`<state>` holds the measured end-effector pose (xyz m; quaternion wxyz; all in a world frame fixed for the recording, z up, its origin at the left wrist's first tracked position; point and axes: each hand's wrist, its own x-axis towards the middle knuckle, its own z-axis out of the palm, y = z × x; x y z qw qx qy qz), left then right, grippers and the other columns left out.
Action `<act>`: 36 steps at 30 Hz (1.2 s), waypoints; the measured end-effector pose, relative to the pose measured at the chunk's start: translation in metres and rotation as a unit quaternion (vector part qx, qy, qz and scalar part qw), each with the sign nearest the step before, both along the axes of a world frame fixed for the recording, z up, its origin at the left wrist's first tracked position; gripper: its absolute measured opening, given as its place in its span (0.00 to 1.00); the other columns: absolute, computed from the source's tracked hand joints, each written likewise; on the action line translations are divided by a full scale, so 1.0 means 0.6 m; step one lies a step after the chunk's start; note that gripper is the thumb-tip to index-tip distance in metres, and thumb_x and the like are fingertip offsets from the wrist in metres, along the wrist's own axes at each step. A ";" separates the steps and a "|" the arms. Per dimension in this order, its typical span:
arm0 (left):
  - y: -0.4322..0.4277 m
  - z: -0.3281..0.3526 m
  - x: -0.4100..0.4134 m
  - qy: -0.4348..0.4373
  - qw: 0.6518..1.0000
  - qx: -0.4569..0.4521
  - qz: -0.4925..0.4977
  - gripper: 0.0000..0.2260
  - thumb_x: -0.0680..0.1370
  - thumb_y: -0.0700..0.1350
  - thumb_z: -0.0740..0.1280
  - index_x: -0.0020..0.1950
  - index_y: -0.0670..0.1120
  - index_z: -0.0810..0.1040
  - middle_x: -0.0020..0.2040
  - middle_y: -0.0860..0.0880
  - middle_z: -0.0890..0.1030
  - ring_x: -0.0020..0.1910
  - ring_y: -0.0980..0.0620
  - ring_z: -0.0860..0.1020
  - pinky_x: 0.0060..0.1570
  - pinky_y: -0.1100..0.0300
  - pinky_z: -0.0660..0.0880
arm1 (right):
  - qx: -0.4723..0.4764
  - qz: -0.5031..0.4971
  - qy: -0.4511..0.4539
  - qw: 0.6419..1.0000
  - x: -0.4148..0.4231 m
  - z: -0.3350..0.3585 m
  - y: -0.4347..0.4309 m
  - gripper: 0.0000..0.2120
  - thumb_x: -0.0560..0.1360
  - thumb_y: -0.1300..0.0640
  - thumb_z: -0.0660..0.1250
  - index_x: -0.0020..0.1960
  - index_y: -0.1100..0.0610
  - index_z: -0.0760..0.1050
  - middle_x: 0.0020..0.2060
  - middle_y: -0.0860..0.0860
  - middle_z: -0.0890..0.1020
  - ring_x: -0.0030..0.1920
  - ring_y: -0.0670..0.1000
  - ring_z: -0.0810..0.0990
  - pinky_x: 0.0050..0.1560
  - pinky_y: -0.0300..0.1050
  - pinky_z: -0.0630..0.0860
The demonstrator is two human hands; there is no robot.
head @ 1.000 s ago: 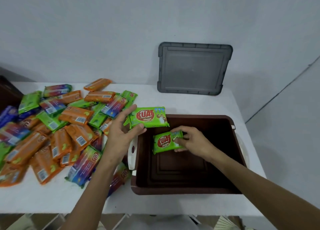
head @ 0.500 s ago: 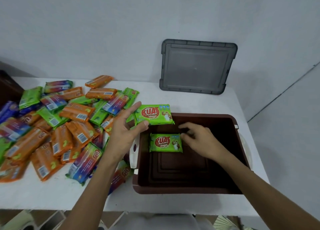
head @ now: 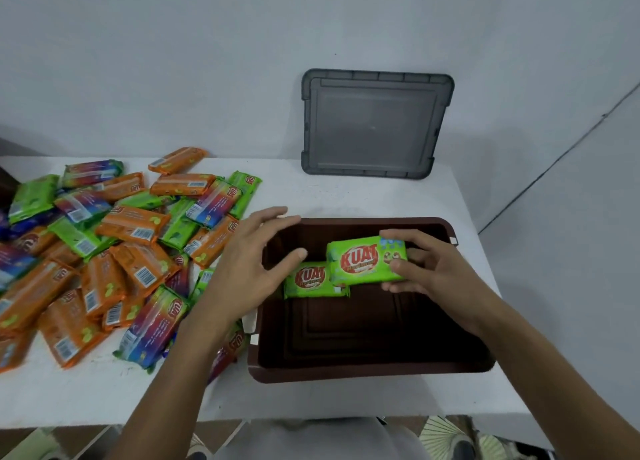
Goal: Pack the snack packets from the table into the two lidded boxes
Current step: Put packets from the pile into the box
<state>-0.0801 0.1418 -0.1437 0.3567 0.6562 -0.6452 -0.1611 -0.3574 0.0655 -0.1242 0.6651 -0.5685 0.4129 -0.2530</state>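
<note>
A brown open box (head: 367, 371) sits on the white table (head: 311, 400). One green KUAT packet (head: 310, 281) lies flat inside it near the far left. My right hand (head: 429, 269) grips a second green KUAT packet (head: 363, 260) over the box, just right of the first. My left hand (head: 252, 265) hovers at the box's left rim with fingers spread and holds nothing. A pile of orange, green and multicoloured snack packets (head: 114, 251) covers the table's left side.
A grey lid (head: 375, 123) leans upright against the white wall behind the box. A dark object (head: 7, 185) shows at the far left edge. The table's front edge runs just below the box.
The second green packet passed from my left hand to my right hand, which now holds it over the box. The first packet stays on the box floor. My left hand opened.
</note>
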 end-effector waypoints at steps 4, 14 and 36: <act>0.000 -0.028 0.009 -0.077 0.996 0.006 0.048 0.17 0.78 0.47 0.69 0.66 0.48 0.77 0.69 0.47 0.72 0.69 0.48 0.69 0.67 0.55 0.63 | -0.021 -0.024 0.138 0.990 -0.012 -0.035 -0.019 0.17 0.78 0.66 0.66 0.58 0.46 0.78 0.55 0.56 0.82 0.50 0.54 0.85 0.46 0.45 0.84; 0.003 -0.039 0.008 -0.053 0.998 0.009 0.042 0.13 0.80 0.42 0.66 0.64 0.49 0.79 0.71 0.49 0.70 0.68 0.57 0.67 0.64 0.71 0.57 | -0.232 0.059 0.453 0.859 0.020 -0.095 -0.022 0.17 0.79 0.60 0.66 0.67 0.53 0.71 0.57 0.57 0.81 0.55 0.58 0.80 0.53 0.49 0.80; 0.076 -0.050 0.254 -0.099 0.971 0.111 0.186 0.17 0.80 0.50 0.66 0.68 0.50 0.74 0.65 0.48 0.75 0.59 0.46 0.76 0.52 0.51 0.74 | -0.469 0.148 0.285 0.823 0.365 0.009 -0.035 0.19 0.79 0.52 0.62 0.70 0.49 0.69 0.52 0.55 0.81 0.51 0.56 0.80 0.49 0.46 0.73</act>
